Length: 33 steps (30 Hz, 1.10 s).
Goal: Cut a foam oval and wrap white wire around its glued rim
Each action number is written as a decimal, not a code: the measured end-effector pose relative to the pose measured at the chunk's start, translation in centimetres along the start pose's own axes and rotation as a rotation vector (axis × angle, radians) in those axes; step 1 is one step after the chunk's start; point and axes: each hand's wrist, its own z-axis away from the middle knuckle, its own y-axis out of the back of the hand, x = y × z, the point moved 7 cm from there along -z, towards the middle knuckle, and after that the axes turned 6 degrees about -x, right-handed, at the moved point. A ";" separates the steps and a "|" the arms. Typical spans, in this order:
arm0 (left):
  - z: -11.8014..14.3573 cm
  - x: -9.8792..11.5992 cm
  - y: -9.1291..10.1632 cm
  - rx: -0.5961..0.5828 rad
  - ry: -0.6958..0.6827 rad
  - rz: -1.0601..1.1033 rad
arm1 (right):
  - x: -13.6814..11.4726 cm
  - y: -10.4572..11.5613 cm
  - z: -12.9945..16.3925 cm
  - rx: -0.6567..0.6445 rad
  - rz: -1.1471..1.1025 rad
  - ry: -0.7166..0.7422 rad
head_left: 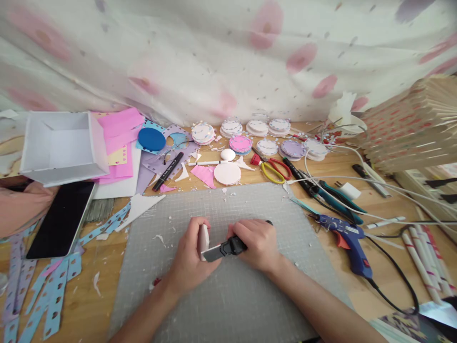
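The small, thin, white round disc (pixel 203 238) is in the left hand (pixel 191 252), over the big grey cutting mat (pixel 235 305). The left hand is curled partly open and holds the disc up on its edge, with a finger bent over the top. Maybe it is held that way so the rim is easy to reach. The right hand (pixel 257 243) is closed tight around a black-handled craft knife with a flat grey blade (pixel 232 246). The blade points left and sits at the low end of the disc; it is hard to tell if they touch. The hands are near each other, perhaps so the knife stays steady.

The little round stacks in white, pink and purple (pixel 240 144) stand at the back, likely so they don't get bumped. The blue glue gun with an orange trigger (pixel 342 233) lies to the right, maybe to keep its black cord off the mat.

On the far left is a square white box with an open top (pixel 99 145); its pale inside walls show. At the back right, a white cup with red marks (pixel 342 125) has something white and frilly (pixel 343 107) poking up, but what it is can't be told
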 end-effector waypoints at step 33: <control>0.3 0.2 -0.5 -0.006 -0.077 -0.185 | -0.8 -0.6 0.1 -0.099 0.027 -0.003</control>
